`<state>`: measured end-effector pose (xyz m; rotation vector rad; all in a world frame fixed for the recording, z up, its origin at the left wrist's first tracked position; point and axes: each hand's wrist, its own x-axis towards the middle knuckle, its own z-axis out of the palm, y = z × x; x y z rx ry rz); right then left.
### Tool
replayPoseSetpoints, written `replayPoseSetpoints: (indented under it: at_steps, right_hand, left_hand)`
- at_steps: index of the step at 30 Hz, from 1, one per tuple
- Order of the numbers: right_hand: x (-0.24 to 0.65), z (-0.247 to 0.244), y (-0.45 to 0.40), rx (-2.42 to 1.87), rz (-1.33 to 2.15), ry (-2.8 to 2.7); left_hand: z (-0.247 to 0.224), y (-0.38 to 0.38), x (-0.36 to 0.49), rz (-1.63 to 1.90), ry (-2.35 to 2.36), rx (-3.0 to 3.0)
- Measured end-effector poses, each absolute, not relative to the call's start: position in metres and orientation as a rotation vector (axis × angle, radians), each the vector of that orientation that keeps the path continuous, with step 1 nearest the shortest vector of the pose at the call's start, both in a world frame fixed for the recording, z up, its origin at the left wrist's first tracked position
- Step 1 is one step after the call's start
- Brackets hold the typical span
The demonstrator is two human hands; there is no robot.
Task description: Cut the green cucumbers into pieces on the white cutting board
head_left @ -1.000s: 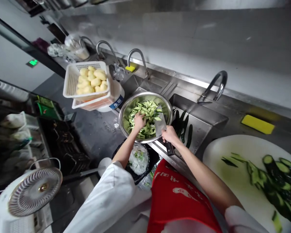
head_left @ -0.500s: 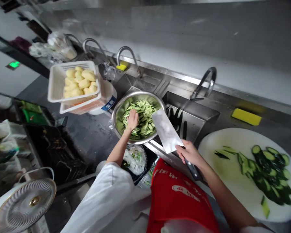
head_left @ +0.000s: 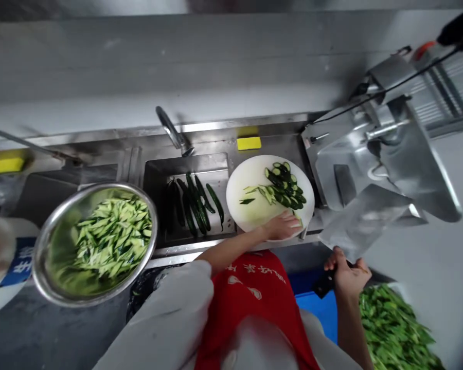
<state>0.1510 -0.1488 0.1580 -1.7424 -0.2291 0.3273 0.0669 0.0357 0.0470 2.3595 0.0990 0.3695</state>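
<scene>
My left hand (head_left: 281, 226) lies on the near edge of the round white cutting board (head_left: 241, 177), its fingers stretched out beside a small piece of cucumber. Cucumber slices (head_left: 283, 182) are heaped on the board, with a few cut strips (head_left: 264, 191) to their left. Out to the right, off the board, my right hand (head_left: 349, 277) is closed around the black handle of a cleaver (head_left: 364, 221). The wide blade points up and away, slightly blurred. A steel bowl (head_left: 42, 257) at the left holds many cut cucumber pieces (head_left: 113, 236).
Several whole cucumbers (head_left: 195, 200) lie in the sink (head_left: 219, 167) under a curved faucet (head_left: 173, 131). A yellow sponge (head_left: 249, 143) sits behind the board. Right of it stands a metal machine with a tray (head_left: 440, 169). Leafy greens (head_left: 397, 329) are at lower right.
My left hand has left the cucumber pieces in the bowl and now rests on the board. My right hand has carried the cleaver from beside the bowl to the board's right. The view has swung right.
</scene>
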Motion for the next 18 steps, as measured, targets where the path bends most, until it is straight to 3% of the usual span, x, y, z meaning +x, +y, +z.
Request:
replayPoseSetpoints:
  at_steps: [5,13,18]
  right_hand:
    - [0.169,0.148,-0.191,-1.666,0.268,-0.051]
    - [0.198,0.134,-0.207,-1.697,0.325,0.050]
    - [0.214,0.124,-0.211,-1.811,0.379,0.006]
  left_hand:
    - [0.015,0.000,0.136,0.255,0.199,2.412]
    - [0.005,0.053,0.058,0.070,0.368,2.416]
    - [0.020,0.108,0.063,0.240,0.953,2.438]
